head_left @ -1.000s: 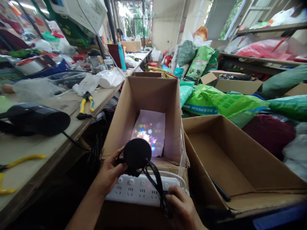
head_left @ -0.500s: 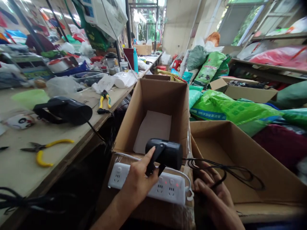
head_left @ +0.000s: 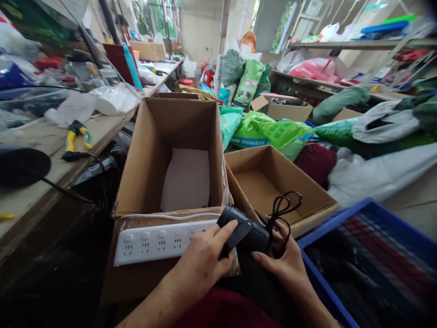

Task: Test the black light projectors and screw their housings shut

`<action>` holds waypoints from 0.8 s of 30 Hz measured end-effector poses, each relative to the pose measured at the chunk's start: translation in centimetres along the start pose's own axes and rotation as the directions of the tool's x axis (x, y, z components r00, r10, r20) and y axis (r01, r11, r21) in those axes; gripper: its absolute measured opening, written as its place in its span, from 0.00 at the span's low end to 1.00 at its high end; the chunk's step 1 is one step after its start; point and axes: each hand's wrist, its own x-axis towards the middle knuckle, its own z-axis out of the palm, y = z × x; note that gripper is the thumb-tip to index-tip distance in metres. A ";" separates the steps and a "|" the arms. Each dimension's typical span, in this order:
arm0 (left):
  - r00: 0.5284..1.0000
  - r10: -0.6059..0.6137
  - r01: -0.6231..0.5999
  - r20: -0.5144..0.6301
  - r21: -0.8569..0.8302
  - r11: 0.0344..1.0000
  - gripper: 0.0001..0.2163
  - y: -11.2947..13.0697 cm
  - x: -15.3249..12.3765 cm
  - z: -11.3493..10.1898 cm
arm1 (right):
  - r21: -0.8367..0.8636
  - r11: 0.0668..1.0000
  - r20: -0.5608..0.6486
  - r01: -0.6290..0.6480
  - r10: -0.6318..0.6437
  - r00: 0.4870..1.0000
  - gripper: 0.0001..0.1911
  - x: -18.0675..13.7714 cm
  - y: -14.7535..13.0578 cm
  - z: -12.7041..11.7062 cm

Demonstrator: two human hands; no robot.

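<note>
My left hand grips a black cylindrical lamp-like device from the left, fingers curled round its bracket. My right hand holds the device's other end together with its looped black cord. Both hands hover just right of a white power strip that lies on the near flap of an open cardboard box. A white sheet lies in that box's bottom. A second, lower open cardboard box stands right behind the device.
A blue plastic crate with dark contents sits at the lower right. On the left runs a workbench with yellow-handled pliers, a black device and clutter. Green and white sacks pile up behind the boxes.
The coloured light on the white sheet went out. The device moved right and down, off the power strip, toward the lower box; my right hand has gathered the cord. My view swung right.
</note>
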 end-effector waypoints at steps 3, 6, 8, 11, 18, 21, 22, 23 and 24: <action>0.992 -0.046 0.046 -0.115 -0.006 0.999 0.38 0.0 0.5 0.3 | -0.040 0.998 -0.069 0.050 -0.053 0.996 0.42 -0.5 0.3 -0.4; 0.994 -0.081 0.076 -0.077 -0.071 0.995 0.48 0.2 1.1 0.1 | -0.054 0.997 -0.069 0.047 -0.051 0.996 0.40 -0.7 0.2 -0.8; 0.994 -0.111 0.111 0.009 -0.190 0.976 0.50 0.2 1.3 0.0 | -0.048 0.998 -0.076 0.038 -0.041 0.996 0.40 -0.9 0.1 -1.0; 0.981 -0.120 0.177 0.153 -0.451 0.875 0.52 0.0 1.4 0.2 | -0.018 1.000 -0.094 0.010 -0.012 0.996 0.40 -1.4 -0.2 -1.2; 0.941 -0.158 0.320 0.298 -0.641 0.697 0.51 0.1 1.6 0.6 | 0.126 0.990 -0.072 -0.070 0.080 0.994 0.43 -2.0 -0.8 -1.0; 0.932 -0.196 0.349 0.304 -0.614 0.708 0.45 0.6 1.5 0.5 | 0.145 0.983 -0.039 -0.117 0.124 0.992 0.44 -1.9 -0.8 -0.9; 0.934 -0.210 0.347 0.288 -0.599 0.722 0.44 0.6 1.5 0.6 | 0.149 0.981 -0.029 -0.127 0.132 0.991 0.44 -1.9 -0.8 -0.8; 0.935 -0.230 0.348 0.270 -0.577 0.739 0.43 0.6 1.5 0.6 | 0.149 0.979 -0.019 -0.136 0.140 0.990 0.44 -1.8 -0.8 -0.8; 0.934 -0.259 0.355 0.247 -0.549 0.757 0.42 0.5 1.5 0.6 | 0.146 0.979 -0.010 -0.145 0.148 0.989 0.44 -1.8 -0.8 -0.8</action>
